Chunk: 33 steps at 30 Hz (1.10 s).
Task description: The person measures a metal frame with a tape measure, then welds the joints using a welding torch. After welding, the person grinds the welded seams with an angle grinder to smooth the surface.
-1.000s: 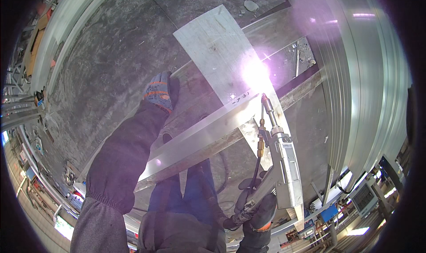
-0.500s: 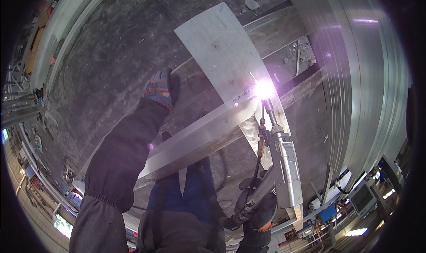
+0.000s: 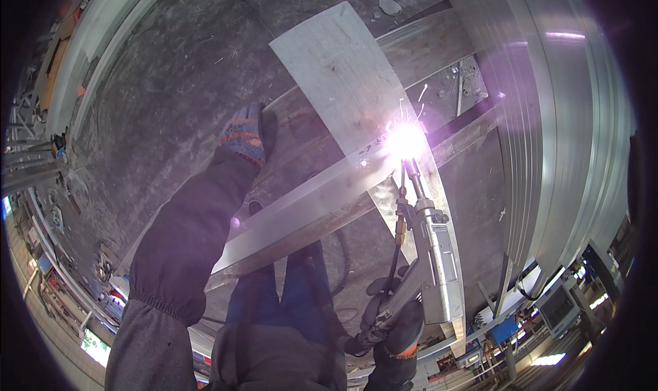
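Observation:
My right hand [image 3: 394,315], in a dark glove with an orange cuff band, is closed round the grip of a silver handheld welding gun [image 3: 440,264]. A thin feed tube [image 3: 400,226] runs beside its nozzle. The tip meets a bright white-violet glare with sparks, where a long metal bar [image 3: 301,206] meets a curved flat metal plate [image 3: 343,69]. The glare hides the joint. My left hand [image 3: 245,136], in a grey-blue glove with orange stripes, bears on the edge of a wide metal beam [image 3: 301,124], its fingers curled and partly hidden.
Long shiny metal profiles [image 3: 562,117] stand stacked on the right, and more metal lengths [image 3: 103,62] curve along the left. A dark, scuffed surface [image 3: 178,69] lies under the work. A monitor [image 3: 558,309] and a blue box [image 3: 504,331] are at the lower right.
The welding gun's tip and the glare have shifted slightly left along the joint. The glare looks larger, with more sparks above it. My left hand has hardly moved.

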Tool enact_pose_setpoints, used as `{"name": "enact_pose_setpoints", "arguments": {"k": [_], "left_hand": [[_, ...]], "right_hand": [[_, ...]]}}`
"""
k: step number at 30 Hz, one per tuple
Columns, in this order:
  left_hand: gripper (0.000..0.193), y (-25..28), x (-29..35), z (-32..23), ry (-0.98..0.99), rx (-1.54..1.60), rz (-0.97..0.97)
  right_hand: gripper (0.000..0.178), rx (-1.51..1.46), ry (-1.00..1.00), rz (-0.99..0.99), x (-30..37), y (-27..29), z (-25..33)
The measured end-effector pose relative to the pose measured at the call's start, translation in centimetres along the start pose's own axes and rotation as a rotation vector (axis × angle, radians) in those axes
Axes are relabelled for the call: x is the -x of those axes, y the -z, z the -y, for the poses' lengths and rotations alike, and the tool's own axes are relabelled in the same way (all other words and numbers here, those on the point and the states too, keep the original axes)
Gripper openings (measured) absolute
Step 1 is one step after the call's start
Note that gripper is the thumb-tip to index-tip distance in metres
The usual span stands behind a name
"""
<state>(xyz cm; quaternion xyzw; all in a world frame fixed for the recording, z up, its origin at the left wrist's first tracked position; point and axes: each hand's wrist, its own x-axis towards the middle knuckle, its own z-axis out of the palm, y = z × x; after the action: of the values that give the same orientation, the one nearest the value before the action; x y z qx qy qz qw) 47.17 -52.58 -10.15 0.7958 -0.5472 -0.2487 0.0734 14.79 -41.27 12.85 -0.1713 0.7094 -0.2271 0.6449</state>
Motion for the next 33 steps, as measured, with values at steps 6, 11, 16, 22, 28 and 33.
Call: {"name": "enact_pose_setpoints", "arguments": {"k": [6, 11, 16, 22, 28, 33], "left_hand": [[0.039, -0.1, -0.2, -0.1, 0.021, -0.028, 0.037], [0.040, -0.6, -0.4, 0.2, 0.026, -0.053, 0.024], [0.041, -0.9, -0.5, 0.7, 0.016, -0.017, 0.047], [0.041, -0.7, -0.4, 0.6, -0.024, -0.012, 0.021], [0.042, -0.7, -0.4, 0.1, 0.014, -0.053, 0.025], [0.044, -1.0, -0.6, 0.4, 0.049, -0.045, 0.075]], "right_hand": [[0.081, 0.053, -0.018, -0.044, 0.1, 0.0, 0.4], [0.074, -0.048, 0.024, 0.079, 0.1, 0.5, 0.7], [0.073, -0.046, 0.019, 0.061, 0.5, 0.8, 0.2], [0.071, -0.033, 0.021, 0.050, 0.7, 0.8, -0.2], [0.072, -0.015, -0.008, 0.034, 0.9, 1.6, -1.1], [0.067, -0.008, -0.110, 0.090, 1.1, 2.5, -2.3]]}}
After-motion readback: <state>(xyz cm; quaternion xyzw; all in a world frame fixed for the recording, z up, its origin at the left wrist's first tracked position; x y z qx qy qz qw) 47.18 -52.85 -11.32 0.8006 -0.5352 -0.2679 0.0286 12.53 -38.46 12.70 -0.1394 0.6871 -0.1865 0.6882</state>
